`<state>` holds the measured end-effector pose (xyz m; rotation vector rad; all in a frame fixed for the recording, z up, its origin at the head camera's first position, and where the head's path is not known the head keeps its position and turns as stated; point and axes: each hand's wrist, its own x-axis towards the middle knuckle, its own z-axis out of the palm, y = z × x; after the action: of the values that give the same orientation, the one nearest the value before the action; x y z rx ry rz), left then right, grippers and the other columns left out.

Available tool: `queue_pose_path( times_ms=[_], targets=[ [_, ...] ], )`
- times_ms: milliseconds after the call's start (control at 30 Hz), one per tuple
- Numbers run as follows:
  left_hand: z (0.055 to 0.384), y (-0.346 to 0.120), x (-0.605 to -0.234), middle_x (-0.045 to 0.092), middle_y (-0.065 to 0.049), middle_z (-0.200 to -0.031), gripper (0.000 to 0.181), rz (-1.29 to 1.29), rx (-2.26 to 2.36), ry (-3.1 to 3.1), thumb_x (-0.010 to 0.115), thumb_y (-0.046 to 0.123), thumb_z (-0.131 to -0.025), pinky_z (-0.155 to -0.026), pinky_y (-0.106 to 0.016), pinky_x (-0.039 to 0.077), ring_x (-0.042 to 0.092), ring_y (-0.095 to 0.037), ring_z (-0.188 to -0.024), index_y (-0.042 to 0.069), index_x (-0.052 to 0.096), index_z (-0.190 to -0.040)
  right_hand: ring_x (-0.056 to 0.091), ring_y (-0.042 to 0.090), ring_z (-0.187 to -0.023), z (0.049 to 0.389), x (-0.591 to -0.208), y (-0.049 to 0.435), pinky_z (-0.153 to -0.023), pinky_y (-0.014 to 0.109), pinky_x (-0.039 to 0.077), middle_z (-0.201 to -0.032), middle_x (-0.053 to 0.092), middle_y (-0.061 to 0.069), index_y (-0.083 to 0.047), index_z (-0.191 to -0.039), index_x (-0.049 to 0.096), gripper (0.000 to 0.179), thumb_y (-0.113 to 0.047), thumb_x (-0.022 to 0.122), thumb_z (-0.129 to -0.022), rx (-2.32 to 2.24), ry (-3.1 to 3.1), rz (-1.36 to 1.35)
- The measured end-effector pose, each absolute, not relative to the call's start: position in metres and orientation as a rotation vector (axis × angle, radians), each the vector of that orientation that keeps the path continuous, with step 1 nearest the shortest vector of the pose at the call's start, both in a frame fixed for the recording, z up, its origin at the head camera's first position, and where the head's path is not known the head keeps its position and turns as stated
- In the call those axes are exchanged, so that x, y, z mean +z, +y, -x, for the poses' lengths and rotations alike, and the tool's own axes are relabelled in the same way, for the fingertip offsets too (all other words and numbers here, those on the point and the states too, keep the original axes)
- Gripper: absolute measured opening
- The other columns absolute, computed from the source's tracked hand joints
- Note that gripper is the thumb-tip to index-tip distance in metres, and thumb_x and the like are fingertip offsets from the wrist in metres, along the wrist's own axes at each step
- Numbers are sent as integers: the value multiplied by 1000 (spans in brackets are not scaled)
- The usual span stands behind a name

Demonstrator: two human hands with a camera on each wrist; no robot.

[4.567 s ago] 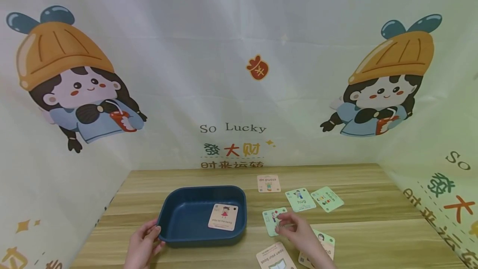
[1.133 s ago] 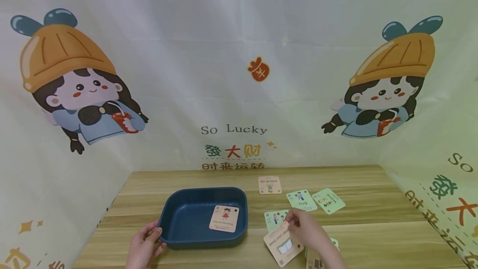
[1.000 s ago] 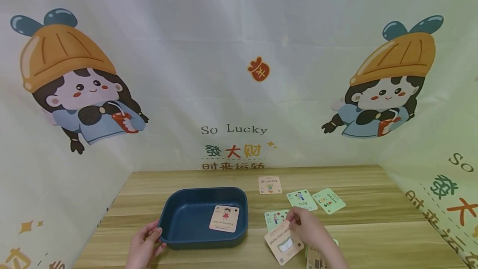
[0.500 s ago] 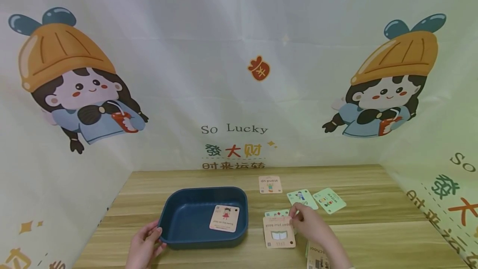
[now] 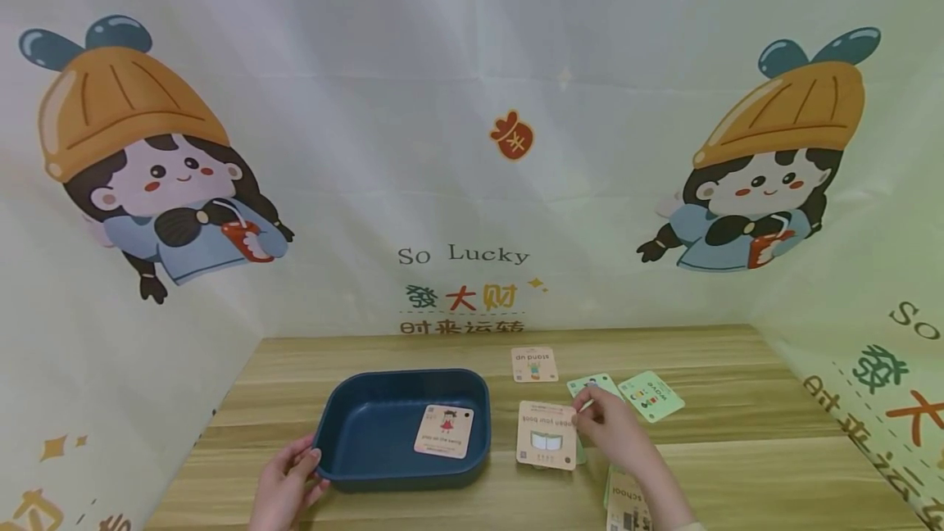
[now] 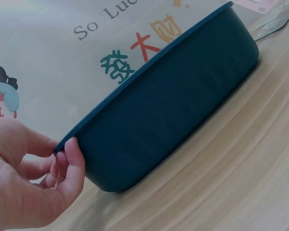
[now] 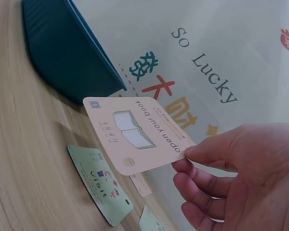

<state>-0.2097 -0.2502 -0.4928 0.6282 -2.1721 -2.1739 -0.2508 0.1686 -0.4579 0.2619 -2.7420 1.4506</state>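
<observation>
Holding a red cup, a printed cartoon figure (image 5: 158,179) in an orange hat covers part of the pale backdrop (image 5: 354,146) at the left; to its near right comes the left hand (image 5: 283,482), thumb and fingers clamped on the rim at the near left corner of the dark blue tray (image 5: 369,437); the tray stands on the wooden table (image 5: 737,441), and 1 pink card (image 5: 444,431) showing a small figure in red lies in its right part; on the far side, the backdrop bears the words "So Lucky"; right of the tray and farther off, the "stand up" card (image 5: 534,365) lies with its print upside down; nearer, the "open your book" card (image 5: 546,435) is raised above the table, picture side up, just right of the tray; lower down on the table lies the green "visit" card (image 7: 101,185), plain in the right wrist view; next, 1 green card (image 5: 596,382) is partly hidden by the right hand (image 5: 615,433), whose thumb and forefinger pinch the "open your book" card near its far right corner, the other fingers bent; at the near edge, the "school" card (image 5: 627,502) is partly covered by the right forearm; farther right, the green "wave" card (image 5: 652,397) lies flat; beyond it, a 2nd cartoon figure (image 5: 763,170) is printed on the right of the backdrop.
</observation>
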Motion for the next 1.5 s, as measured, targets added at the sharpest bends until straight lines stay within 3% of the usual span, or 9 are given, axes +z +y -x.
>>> queue_pose_path(
  times_ms=[200,733,933,1233,1500],
  targets=[
    [210,-250,-493,43,-13,-107,45,-608,-2171,-2171,43,7,-95,-66,-24,54,51,-15,-82,-6,31,-136,53,20,-64,255,-456,168,-52,21,44,-73,58,9,-7,-90,57,9,-2,61,-83,1525,-2693,-157],
    [209,-248,-492,43,-13,-106,45,-584,-2173,-2173,43,7,-95,-67,-25,54,51,-15,-81,-8,30,-136,58,21,-70,261,-451,165,-55,22,46,-76,62,6,-5,-93,58,10,-3,60,-84,1603,-2607,-98],
    [208,-248,-492,43,-13,-105,45,-585,-2179,-2163,43,7,-95,-67,-24,54,51,-14,-81,-7,30,-136,55,16,-66,258,-446,160,-51,20,43,-79,62,12,-2,-95,57,11,-4,59,-84,1636,-2563,-71],
    [207,-249,-493,43,-11,-103,45,-572,-2171,-2162,43,7,-94,-65,-22,54,51,-12,-79,-8,30,-135,55,19,-67,260,-444,157,-48,19,41,-77,61,9,-2,-96,58,11,-3,59,-85,1675,-2497,-25],
    [208,-249,-493,43,-12,-104,46,-582,-2170,-2166,43,7,-95,-65,-23,54,51,-14,-80,-8,30,-136,60,25,-76,264,-441,153,-61,27,50,-80,64,9,-2,-98,58,13,-5,59,-85,1658,-2475,-6]
  ],
)
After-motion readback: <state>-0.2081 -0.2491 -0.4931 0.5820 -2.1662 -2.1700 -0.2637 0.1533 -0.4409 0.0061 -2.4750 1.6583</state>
